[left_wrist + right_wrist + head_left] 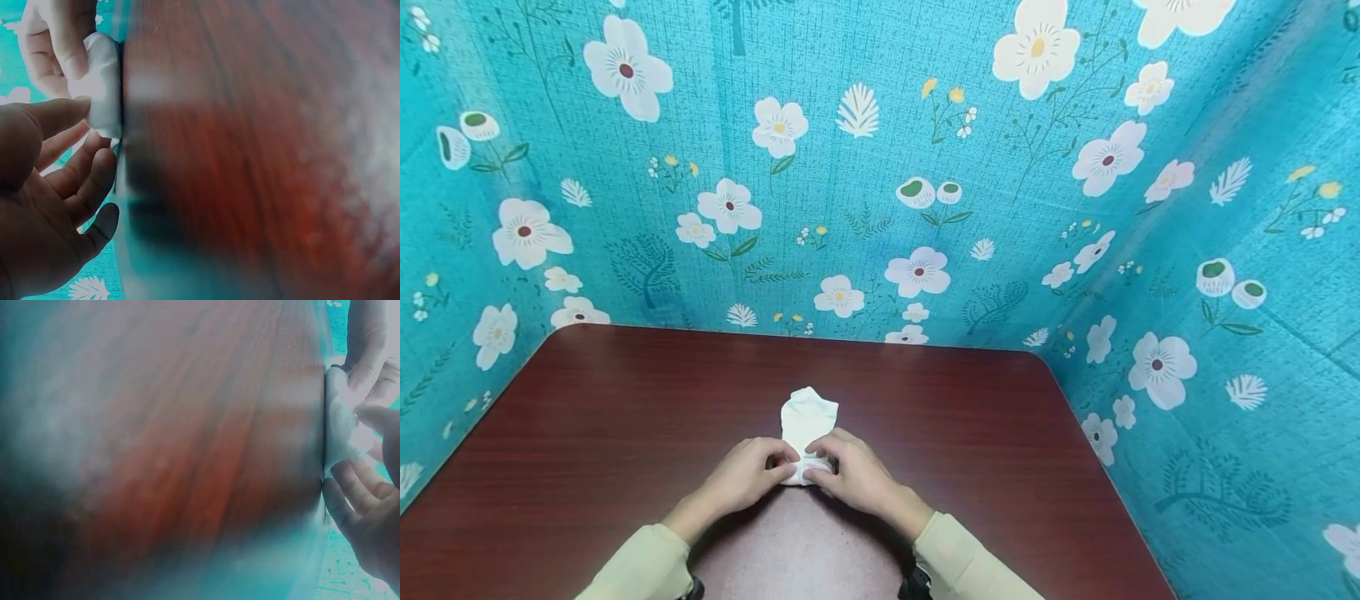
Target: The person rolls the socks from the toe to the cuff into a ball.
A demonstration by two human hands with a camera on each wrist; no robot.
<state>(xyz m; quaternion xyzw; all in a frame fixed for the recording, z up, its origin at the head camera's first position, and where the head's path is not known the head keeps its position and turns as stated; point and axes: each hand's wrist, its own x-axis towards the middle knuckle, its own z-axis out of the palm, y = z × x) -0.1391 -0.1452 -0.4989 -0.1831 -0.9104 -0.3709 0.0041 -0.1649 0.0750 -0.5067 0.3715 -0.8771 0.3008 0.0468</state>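
Observation:
A small white cloth [806,417] lies on the table, its far part flat with an uneven end and its near part gathered into a thick roll. My left hand [749,472] grips the left end of the roll between thumb and fingers. On the right end, my right hand [855,473] pinches the roll the same way. Seen low from the left wrist, the rolled cloth [105,87] sits on the tabletop with a thumb pressed on its near face. The right wrist view shows the roll [339,419] with fingers at both ends, partly hiding it.
The dark red-brown wooden table [625,400] has rounded far corners. A teal curtain [865,217] with white flowers hangs behind it and along both sides. Light-coloured sleeves [643,567] cover both forearms, with dark bands at the wrists.

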